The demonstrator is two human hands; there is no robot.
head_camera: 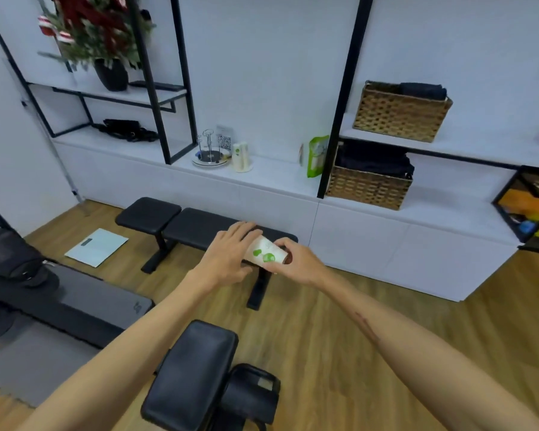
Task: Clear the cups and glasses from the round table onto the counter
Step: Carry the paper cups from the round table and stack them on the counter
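Observation:
A white paper cup (266,254) with green leaf marks lies sideways in the air between both hands, its mouth toward the right. My left hand (227,258) grips its base end with curled fingers. My right hand (296,259) holds the mouth end, thumb and fingers round the rim. Both hands hover over the black bench (196,227). On the white counter (274,177) behind stands a stack of similar paper cups (241,157) beside a metal cup rack (209,150). The round table is out of view.
A green bag (317,155) and wicker baskets (369,186) sit on the counter and shelves. A black padded seat (193,371) stands near me. A dark mat (66,306), a white scale (97,247) and a black bag (10,259) lie on the wooden floor at left.

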